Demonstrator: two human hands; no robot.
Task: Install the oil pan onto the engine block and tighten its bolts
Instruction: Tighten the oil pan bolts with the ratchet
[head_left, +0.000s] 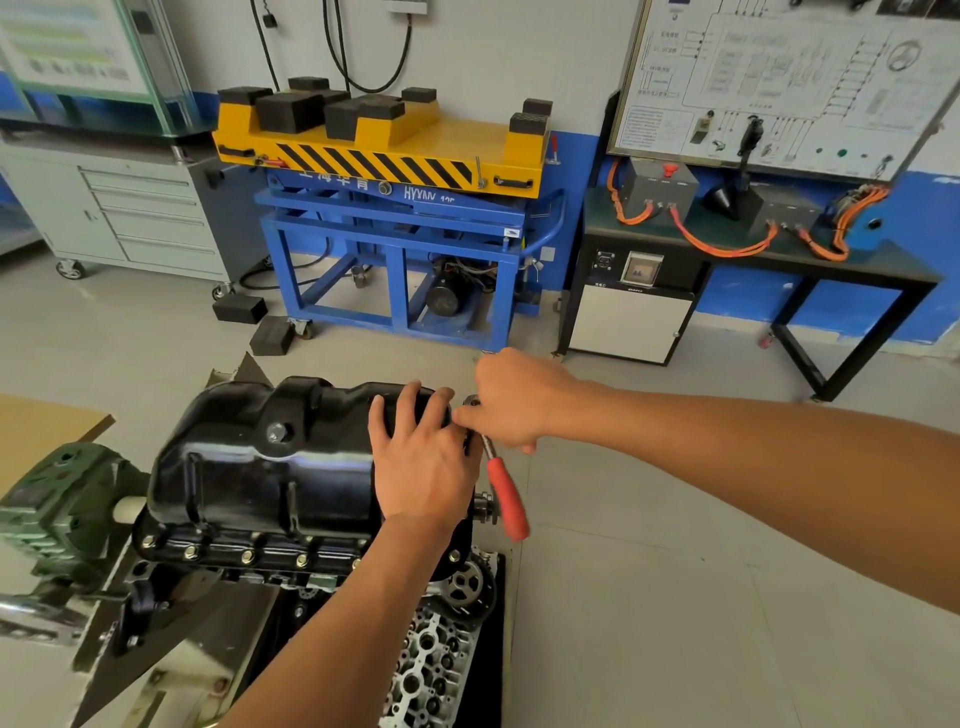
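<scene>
A glossy black oil pan (260, 457) sits upside-up on the engine block (291, 558), with a row of several bolts (248, 556) along its near flange. My left hand (423, 457) rests flat on the pan's right end, fingers spread. My right hand (511, 400) grips the head end of a ratchet wrench with a red handle (506, 496) at the pan's right edge; the handle hangs down toward me. The socket and the bolt under it are hidden by my fingers.
A green gearbox of the engine stand (57, 514) lies at the left. A timing sprocket (465, 587) and cylinder head (431, 670) sit below the block. A blue and yellow lift table (395, 218) and black bench (753, 260) stand behind, across grey floor.
</scene>
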